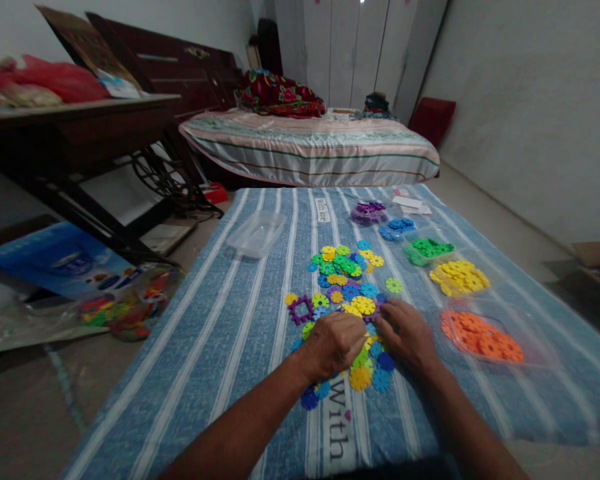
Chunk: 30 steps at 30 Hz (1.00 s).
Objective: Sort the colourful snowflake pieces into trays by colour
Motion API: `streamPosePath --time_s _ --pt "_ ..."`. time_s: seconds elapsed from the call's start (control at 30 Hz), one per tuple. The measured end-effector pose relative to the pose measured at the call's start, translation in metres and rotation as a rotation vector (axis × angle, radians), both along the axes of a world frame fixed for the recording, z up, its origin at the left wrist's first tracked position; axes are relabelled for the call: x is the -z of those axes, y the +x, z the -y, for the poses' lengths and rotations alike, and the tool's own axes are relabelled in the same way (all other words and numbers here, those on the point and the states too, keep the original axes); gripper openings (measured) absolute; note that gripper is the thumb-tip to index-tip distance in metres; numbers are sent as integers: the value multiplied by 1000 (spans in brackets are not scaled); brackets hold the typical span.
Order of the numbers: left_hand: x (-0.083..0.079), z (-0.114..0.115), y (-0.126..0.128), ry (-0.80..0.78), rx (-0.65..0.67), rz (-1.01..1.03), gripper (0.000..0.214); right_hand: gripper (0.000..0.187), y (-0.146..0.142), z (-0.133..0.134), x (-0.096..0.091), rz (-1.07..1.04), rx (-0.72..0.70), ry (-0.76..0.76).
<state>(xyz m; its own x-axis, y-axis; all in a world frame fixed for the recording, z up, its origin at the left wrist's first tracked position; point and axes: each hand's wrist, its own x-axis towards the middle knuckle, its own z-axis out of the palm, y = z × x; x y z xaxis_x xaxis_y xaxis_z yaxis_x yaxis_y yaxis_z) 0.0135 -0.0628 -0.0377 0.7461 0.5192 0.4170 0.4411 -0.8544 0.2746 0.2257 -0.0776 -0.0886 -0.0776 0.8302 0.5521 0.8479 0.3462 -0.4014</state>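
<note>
Striped-cloth bench (pixel 190 333), pile of mixed discs (pixel 350 291) mid-bench

Discs lie loose betw. L-side tub (pixel 257 235) & orange-disc tub (pixel 535 341). L hand (pixel 336 341) is curled over pile, R hand (pixel 409 331) bent at its R edge; can't tell if either grips. Best: take discs singly by rim, w/o scattering nbrs.

Partly hidden beneath the left hand (pixel 334 340): piled colored discs (pixel 363 305); behind that hand, cut off: the forearm (pixel 260 407). Too small to identify beyond the right hand (pixel 409 333): white items (pixel 407 202).
</note>
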Motion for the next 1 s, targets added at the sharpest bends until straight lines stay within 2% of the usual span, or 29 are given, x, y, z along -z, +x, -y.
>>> streamPosePath --time_s 0.2,0.43,0.8,1.0 --pt "-1 0 2 49 4 24 27 33 1 -1 2 8 4 17" --pt "-5 -15 -12 19 -93 88 29 33 0 0 0 5 9 26" --pt "-2 -43 -45 -101 -383 239 19 32 2 -1 1 -8 5 -6" --pt "4 -69 -73 -179 -676 371 16 33 0 0 1 -11 2 -16"
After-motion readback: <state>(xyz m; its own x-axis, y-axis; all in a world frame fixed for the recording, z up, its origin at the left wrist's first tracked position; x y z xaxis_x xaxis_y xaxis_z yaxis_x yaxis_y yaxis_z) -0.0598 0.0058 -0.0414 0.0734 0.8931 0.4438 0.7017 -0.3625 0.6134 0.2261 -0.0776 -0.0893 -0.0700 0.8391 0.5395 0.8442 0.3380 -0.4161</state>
